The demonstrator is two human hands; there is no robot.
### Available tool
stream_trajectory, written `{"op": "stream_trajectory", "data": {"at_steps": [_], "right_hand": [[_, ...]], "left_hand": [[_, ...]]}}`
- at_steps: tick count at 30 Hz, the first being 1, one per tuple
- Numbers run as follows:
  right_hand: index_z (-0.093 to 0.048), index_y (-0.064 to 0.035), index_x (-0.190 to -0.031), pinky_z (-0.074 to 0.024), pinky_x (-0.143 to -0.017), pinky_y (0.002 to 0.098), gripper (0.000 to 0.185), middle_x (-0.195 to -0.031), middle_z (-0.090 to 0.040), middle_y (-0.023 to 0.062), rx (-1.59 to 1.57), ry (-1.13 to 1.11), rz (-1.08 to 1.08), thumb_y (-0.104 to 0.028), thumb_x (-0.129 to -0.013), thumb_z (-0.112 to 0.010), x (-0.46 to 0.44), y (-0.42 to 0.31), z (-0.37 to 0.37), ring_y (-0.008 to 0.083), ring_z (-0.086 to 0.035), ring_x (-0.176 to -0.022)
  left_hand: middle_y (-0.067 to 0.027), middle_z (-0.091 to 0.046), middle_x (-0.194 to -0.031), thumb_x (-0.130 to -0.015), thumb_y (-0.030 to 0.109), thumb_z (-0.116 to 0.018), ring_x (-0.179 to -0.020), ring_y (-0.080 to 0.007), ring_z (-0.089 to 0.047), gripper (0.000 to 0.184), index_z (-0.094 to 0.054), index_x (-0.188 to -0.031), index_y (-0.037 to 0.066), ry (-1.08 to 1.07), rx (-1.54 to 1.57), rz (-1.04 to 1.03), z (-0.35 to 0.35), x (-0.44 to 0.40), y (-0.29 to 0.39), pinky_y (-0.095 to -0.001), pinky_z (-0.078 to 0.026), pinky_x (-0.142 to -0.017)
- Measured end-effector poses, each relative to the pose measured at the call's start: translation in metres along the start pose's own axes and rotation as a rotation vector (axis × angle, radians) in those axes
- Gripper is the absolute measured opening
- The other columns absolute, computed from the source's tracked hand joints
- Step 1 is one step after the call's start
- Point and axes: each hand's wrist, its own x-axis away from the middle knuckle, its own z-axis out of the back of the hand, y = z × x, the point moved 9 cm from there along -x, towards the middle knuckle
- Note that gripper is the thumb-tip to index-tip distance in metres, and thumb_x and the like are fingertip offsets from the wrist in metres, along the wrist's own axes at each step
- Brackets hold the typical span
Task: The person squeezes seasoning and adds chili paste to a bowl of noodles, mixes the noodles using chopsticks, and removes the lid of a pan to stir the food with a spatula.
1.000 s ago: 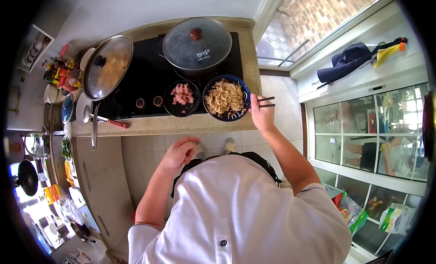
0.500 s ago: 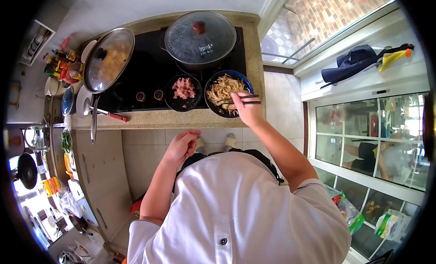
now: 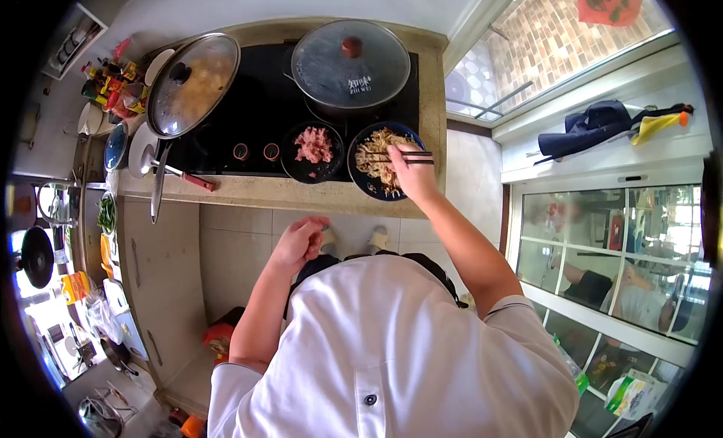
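Observation:
My right hand (image 3: 410, 171) is closed around dark chopsticks (image 3: 419, 158), which reach left over a dark, blue-rimmed plate (image 3: 370, 187). Pale shredded food, perhaps noodles or mushrooms (image 3: 374, 149), fills much of that plate; the hand covers part of it, and the chopstick tips rest among the strands. Left of it, a black dish (image 3: 298, 171) holds pink chopped meat (image 3: 313, 144). My left hand (image 3: 301, 241) hangs in front of the counter with its fingers loosely curled, nothing visible in them.
Behind the plates, a large lidded pot (image 3: 350, 65) stands on the black cooktop (image 3: 260, 99). A pan with a glass lid (image 3: 193, 85) is at left, its handle jutting past the counter edge (image 3: 248, 186). A red-handled utensil (image 3: 197, 182) lies nearby. Glass doors (image 3: 572, 235) are at right.
My right hand and the chopsticks have shifted slightly over the plate, and the strands lie differently. The whole view has turned a little; my left hand stays curled in about the same place.

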Motion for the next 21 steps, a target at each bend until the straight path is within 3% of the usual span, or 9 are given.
{"op": "stream_trajectory", "data": {"at_steps": [2,3,7,11,14,15,18,19,21], "right_hand": [[-0.064,-0.0008,-0.079,-0.0442,-0.05,0.0345,0.028,-0.062,-0.062,0.0101,0.142,0.196,0.097,-0.023,-0.095,-0.06,-0.005,0.0,0.018,0.0181,-0.059,-0.05],[-0.064,-0.0009,-0.078,-0.0449,-0.05,0.0337,0.03,-0.062,-0.062,0.0102,0.049,0.174,-0.016,-0.024,-0.096,-0.058,-0.002,-0.017,0.018,0.0184,-0.061,-0.051],[-0.063,-0.0002,-0.083,-0.0468,-0.049,0.0315,0.028,-0.06,-0.062,0.0087,-0.086,-0.095,-0.14,-0.025,-0.095,-0.06,-0.009,-0.001,-0.015,0.0171,-0.064,-0.054],[-0.066,-0.0007,-0.089,-0.0487,-0.045,0.0274,0.027,-0.062,-0.063,0.0063,-0.012,0.096,-0.202,-0.026,-0.096,-0.06,-0.002,-0.006,0.02,0.0132,-0.063,-0.052],[-0.066,-0.0003,-0.089,-0.0482,-0.045,0.0259,0.03,-0.061,-0.063,0.0051,-0.172,-0.043,-0.224,-0.028,-0.096,-0.059,0.002,0.008,0.012,0.0107,-0.063,-0.052],[-0.066,0.001,-0.089,-0.0482,-0.045,0.0253,0.032,-0.061,-0.063,0.0052,-0.089,-0.052,-0.175,-0.03,-0.097,-0.059,0.002,0.011,0.017,0.0109,-0.063,-0.053],[-0.065,0.0001,-0.083,-0.0468,-0.045,0.027,0.033,-0.058,-0.062,0.0064,-0.058,0.191,-0.104,-0.028,-0.098,-0.056,0.001,-0.008,0.06,0.0125,-0.064,-0.052],[-0.064,-0.001,-0.079,-0.0461,-0.046,0.0305,0.033,-0.058,-0.062,0.0089,0.109,0.285,-0.072,-0.026,-0.098,-0.056,0.0,-0.011,0.074,0.0163,-0.063,-0.051],[-0.064,-0.0014,-0.078,-0.0455,-0.047,0.033,0.032,-0.059,-0.062,0.011,0.339,0.269,0.043,-0.027,-0.096,-0.059,-0.002,-0.012,0.069,0.0215,-0.062,-0.05]], "left_hand": [[0.0005,-0.045,-0.065,-0.093,0.014,-0.049,-0.048,-0.0072,-0.036,0.025,-0.054,-0.113,0.0,0.015,0.037,-0.023,0.006,0.001,0.002,-0.0221,-0.027,-0.041],[0.0005,-0.045,-0.065,-0.093,0.014,-0.049,-0.048,-0.0073,-0.036,0.025,-0.054,-0.113,0.0,0.03,0.064,-0.023,0.01,0.003,-0.001,-0.0222,-0.027,-0.041],[0.0006,-0.045,-0.064,-0.092,0.013,-0.05,-0.048,-0.0075,-0.035,0.025,-0.055,-0.113,0.001,0.054,0.077,-0.026,0.018,0.004,-0.003,-0.0224,-0.027,-0.041],[0.0007,-0.045,-0.064,-0.092,0.013,-0.05,-0.049,-0.0076,-0.036,0.025,-0.054,-0.113,0.001,0.032,0.085,-0.055,0.021,0.007,0.004,-0.0224,-0.027,-0.042],[-0.0003,-0.046,-0.064,-0.091,0.013,-0.049,-0.048,-0.0085,-0.035,0.027,-0.051,-0.116,0.001,0.045,0.093,-0.054,0.023,0.006,0.004,-0.0231,-0.024,-0.041],[-0.0002,-0.046,-0.064,-0.091,0.013,-0.049,-0.048,-0.0085,-0.035,0.027,-0.052,-0.116,0.001,0.047,0.087,-0.056,0.022,0.007,0.005,-0.0231,-0.024,-0.042],[0.0002,-0.045,-0.064,-0.092,0.014,-0.049,-0.049,-0.008,-0.035,0.025,-0.053,-0.114,0.001,0.057,0.096,-0.063,0.025,0.009,0.007,-0.0228,-0.026,-0.042],[0.0006,-0.045,-0.064,-0.093,0.014,-0.048,-0.049,-0.0076,-0.036,0.024,-0.054,-0.113,0.001,0.055,0.104,-0.07,0.027,0.01,0.007,-0.0225,-0.026,-0.042],[0.0,-0.045,-0.064,-0.093,0.014,-0.048,-0.049,-0.0081,-0.035,0.026,-0.053,-0.114,0.001,0.055,0.097,-0.057,0.03,0.006,0.003,-0.0229,-0.026,-0.042]]}}
